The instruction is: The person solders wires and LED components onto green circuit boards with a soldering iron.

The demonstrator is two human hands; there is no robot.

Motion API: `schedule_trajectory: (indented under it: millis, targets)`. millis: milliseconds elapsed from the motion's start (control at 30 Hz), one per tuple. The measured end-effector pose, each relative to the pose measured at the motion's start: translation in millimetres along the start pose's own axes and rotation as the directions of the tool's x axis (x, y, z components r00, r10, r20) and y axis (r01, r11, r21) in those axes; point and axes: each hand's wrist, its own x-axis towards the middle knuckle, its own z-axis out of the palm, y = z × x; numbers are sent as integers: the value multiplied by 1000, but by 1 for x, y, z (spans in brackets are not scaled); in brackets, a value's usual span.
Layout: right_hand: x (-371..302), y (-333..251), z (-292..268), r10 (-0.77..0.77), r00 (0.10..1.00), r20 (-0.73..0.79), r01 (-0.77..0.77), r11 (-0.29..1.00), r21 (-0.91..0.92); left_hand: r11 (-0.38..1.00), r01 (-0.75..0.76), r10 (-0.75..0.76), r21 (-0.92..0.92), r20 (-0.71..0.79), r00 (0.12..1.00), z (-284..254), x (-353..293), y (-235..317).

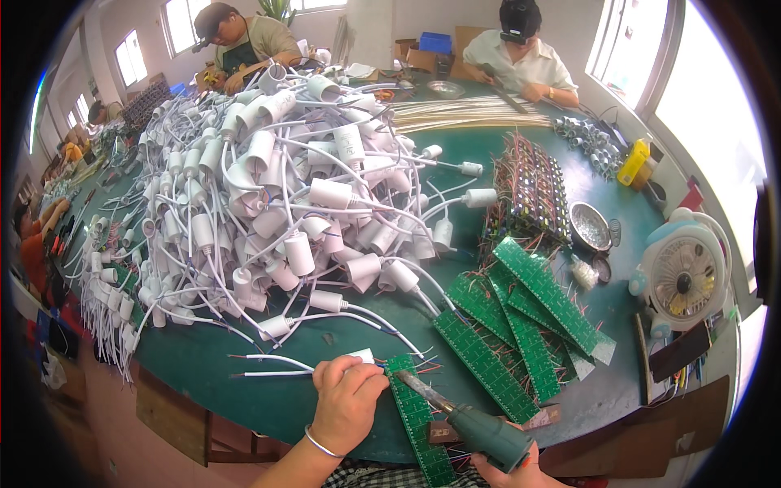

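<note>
My left hand (350, 403), with a bangle on its wrist, is closed around a white lamp socket (358, 355). Two white cables (277, 374) stick out to its left, and its thin wires reach the green circuit board strip (416, 431). My right hand (512, 468) grips a soldering iron (482, 431) with a dark green body. Its metal tip meets the upper end of that strip, close to my left fingertips. A dark block (440, 432) lies beside the strip, under the iron's barrel. The exact contact at the tip is too small to make out.
A heap of white lamp sockets (299, 254) with cables covers the left and middle. More green board strips (488, 368) lie at right, near stacked wired boards (533, 191), a metal bowl (590, 226) and a fan (685, 272). Other people (529, 65) work across the table.
</note>
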Motion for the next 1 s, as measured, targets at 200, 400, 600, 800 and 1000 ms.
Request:
schedule_trajectory:
  millis: [200,400,600,800,1000]
  targets:
    - [-2,5,0,-47,999,10,47,998,-30,1000,4,-4,7,12,1000,-1,0,2]
    - [-2,2,1,-8,1000,27,7,1000,15,1000,8,-8,6,14,1000,1,-1,1]
    - [-3,0,1,-1,1000,19,1,1000,10,1000,6,-6,13,25,1000,1,-1,1]
    - [-3,-5,-1,53,998,-44,-48,993,104,1000,8,-9,13,37,999,-1,0,1]
    - [-4,1,-3,-23,1000,-10,23,1000,18,1000,7,-7,14,35,999,0,1,2]
